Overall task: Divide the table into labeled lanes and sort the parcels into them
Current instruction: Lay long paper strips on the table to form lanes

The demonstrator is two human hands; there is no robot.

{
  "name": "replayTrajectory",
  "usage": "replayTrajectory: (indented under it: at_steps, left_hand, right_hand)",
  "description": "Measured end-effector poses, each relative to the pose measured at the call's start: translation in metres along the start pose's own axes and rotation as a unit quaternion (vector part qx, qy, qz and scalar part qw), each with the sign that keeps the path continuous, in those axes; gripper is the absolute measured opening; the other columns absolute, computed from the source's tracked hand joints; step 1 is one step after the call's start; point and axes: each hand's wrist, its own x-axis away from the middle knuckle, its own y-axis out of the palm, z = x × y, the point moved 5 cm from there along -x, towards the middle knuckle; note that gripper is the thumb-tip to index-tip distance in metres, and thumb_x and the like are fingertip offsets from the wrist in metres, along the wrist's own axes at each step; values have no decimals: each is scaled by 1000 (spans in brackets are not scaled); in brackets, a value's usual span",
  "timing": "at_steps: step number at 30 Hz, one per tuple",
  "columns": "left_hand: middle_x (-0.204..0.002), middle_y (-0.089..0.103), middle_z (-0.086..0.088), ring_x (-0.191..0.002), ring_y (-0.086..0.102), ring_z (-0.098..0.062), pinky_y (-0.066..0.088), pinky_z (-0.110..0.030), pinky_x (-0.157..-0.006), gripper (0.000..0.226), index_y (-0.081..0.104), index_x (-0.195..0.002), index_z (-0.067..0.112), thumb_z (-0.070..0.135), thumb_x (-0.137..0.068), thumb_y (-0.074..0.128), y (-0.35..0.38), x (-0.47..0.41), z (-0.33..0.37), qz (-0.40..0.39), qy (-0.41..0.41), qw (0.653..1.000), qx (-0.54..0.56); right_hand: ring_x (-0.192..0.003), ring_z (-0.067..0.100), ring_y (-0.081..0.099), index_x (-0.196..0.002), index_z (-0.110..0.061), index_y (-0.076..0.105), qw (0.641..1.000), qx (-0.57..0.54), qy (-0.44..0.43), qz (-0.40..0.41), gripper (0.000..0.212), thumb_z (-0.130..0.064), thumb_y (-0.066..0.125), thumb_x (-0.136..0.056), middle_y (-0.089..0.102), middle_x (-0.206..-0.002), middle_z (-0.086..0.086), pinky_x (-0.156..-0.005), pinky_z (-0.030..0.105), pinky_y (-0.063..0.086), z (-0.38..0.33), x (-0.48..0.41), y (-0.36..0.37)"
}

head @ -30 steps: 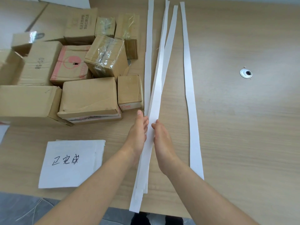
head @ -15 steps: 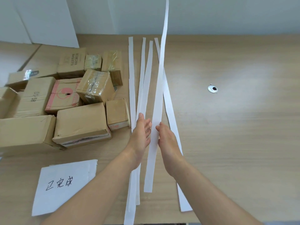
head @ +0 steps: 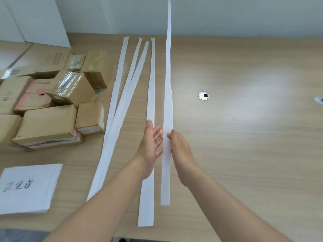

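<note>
A long, narrow white strip (head: 168, 109), slightly wavy, is pinched by right fingers (head: 169, 135); left fingers (head: 157, 132) are straight.

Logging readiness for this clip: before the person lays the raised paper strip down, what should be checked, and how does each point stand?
1. Grip on the lifted strip: ok; the right hand pinches it, the left hand lies flat beside it.
2. Landing space on the table to the right: ok; only a small round fitting there.
3. Lanes from the other strips: not ok; four lie bunched, two overlapping.
4. Position of the parcels: ok; piled at left, off the strips.
5. Count of label sheets: cannot tell; one stack.
</note>
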Motion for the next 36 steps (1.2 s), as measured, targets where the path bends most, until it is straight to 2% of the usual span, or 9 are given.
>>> replayTrajectory:
  at_steps: [4,7,10,13,15,20,23,33,36]
  left_hand:
    - [-158,46,2,-146,42,-16,37,-39,-117,70,44,-152,24,68,-102,24,46,-5,-21,1,-5,1000,11]
    - [-157,46,1,-145,42,-15,38,-38,-116,70,44,-152,27,69,-101,24,71,-15,-35,0,-12,1000,7]
    - [-157,46,-1,-146,42,-17,37,-40,-117,69,43,-153,25,67,-102,22,89,-25,-49,3,-26,1000,7]
    - [-157,46,-3,-146,41,-19,37,-41,-117,67,43,-153,25,65,-103,23,100,-35,-64,9,-42,999,7]
    - [-157,46,-4,-147,40,-20,39,-40,-113,67,42,-154,24,64,-104,22,103,-42,-73,11,-53,999,2]
    - [-154,49,-5,-146,40,-21,43,-36,-98,67,41,-154,23,63,-104,21,103,-47,-92,25,-75,997,-5]
    - [-152,52,-5,-144,44,-21,45,-35,-95,66,41,-154,23,62,-105,22,103,-50,-101,27,-83,996,-5]
    - [-154,50,-7,-135,47,-13,46,-34,-96,64,40,-155,19,57,-107,21,113,-48,-116,20,-92,995,-12]
    - [-156,47,-9,-147,40,-21,40,-41,-112,65,40,-155,20,58,-106,20,109,-47,-116,29,-91,995,-13]
  right_hand:
    - [-148,8,42,-152,-29,53,1000,20,-12,-10,58,-43,49,-95,50,-157,-14,-116,31,34,7,-12,-52]
    - [-133,2,55,-130,-30,68,999,31,-5,-6,38,-37,48,-99,66,-138,-16,-105,23,42,11,-17,-81]
    - [-138,8,54,-140,-28,63,999,27,18,8,60,-51,52,-86,62,-147,-12,-114,34,42,21,-25,-102]
    - [-111,4,66,-108,-28,73,999,27,31,13,26,-33,48,-101,76,-111,-16,-88,24,47,32,-34,-117]
    - [-101,0,65,-100,-29,72,999,25,42,20,26,-28,46,-104,75,-99,-19,-79,21,44,41,-39,-125]
    - [-100,5,65,-106,-22,71,997,20,76,22,26,-28,46,-104,73,-103,-11,-78,23,45,57,-39,-130]
    - [-101,10,66,-106,-20,71,996,18,80,33,27,-29,46,-105,73,-104,-7,-80,27,47,64,-39,-132]
    - [-99,11,67,-107,-16,71,995,30,84,46,28,-28,46,-105,74,-108,1,-78,26,47,70,-32,-142]
    - [-90,6,59,-113,-10,68,994,29,82,63,30,-30,46,-106,68,-102,-2,-76,23,45,72,-30,-144]
